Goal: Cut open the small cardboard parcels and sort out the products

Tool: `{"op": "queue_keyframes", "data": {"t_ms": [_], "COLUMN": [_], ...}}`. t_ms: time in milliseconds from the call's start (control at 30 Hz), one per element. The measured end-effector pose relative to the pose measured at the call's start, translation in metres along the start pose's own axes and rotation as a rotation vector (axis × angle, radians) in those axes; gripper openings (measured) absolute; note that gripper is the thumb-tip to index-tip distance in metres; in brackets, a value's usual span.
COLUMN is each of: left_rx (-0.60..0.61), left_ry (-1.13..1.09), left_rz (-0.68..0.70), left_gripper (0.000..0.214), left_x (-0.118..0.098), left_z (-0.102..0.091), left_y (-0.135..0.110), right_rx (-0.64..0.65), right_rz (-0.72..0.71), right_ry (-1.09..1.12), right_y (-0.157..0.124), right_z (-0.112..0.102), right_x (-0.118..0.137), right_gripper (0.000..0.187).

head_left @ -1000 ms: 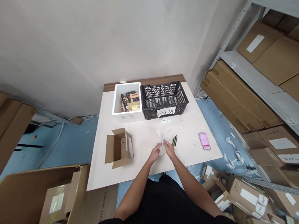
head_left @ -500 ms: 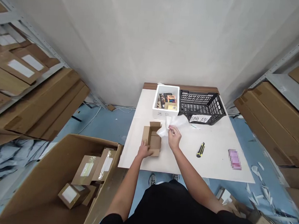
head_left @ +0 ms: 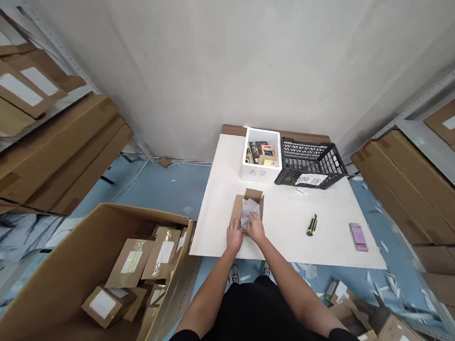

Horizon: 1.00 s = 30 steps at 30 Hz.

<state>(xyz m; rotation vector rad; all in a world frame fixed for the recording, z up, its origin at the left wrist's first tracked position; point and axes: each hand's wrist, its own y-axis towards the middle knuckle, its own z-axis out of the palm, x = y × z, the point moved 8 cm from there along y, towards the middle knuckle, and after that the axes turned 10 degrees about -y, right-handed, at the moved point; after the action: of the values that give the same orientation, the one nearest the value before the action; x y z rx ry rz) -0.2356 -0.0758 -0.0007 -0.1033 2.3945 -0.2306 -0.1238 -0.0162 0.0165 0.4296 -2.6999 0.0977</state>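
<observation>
While both hands meet at the centre of the frame, the small cardboard box (head_left: 247,209) sits on the white table (head_left: 285,237) near its front edge, flaps open, long axis running away from the person toward the wall. The left hand (head_left: 233,239) grips the box's near left side, fingers curled onto the cardboard. The right hand (head_left: 255,228) pinches a white crumpled paper (head_left: 247,216) lying in the box's opening. Right of centre, well apart from the box, a yellow-and-black knife (head_left: 312,225) points toward the wall. Behind, a white bin (head_left: 261,167) touches a black basket (head_left: 311,163). In the lower left, a big carton (head_left: 67,279) holds parcels.
</observation>
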Motion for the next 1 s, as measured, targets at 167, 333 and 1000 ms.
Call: {"op": "queue_keyframes", "data": {"t_ms": [167,333,1000], "left_rx": [-0.037,0.054,0.479], "left_ry": [0.033,0.018,0.167], "left_rz": [0.103,0.256,0.914], "left_gripper": [0.020,0.028,0.022], "left_x": [-0.030,-0.088,-0.453], "left_z": [-0.007,0.012,0.301], "left_y": [0.006,0.027,-0.073], "right_rx": [-0.146,-0.280,-0.579], "right_rz": [0.101,0.175,0.884], "right_ry": [-0.039,-0.081,-0.169], "right_y": [-0.043,-0.077,-0.373], "right_z": [-0.038,-0.086,-0.250], "right_x": [-0.036,-0.059,-0.350], "right_gripper": [0.058,0.055,0.041]}}
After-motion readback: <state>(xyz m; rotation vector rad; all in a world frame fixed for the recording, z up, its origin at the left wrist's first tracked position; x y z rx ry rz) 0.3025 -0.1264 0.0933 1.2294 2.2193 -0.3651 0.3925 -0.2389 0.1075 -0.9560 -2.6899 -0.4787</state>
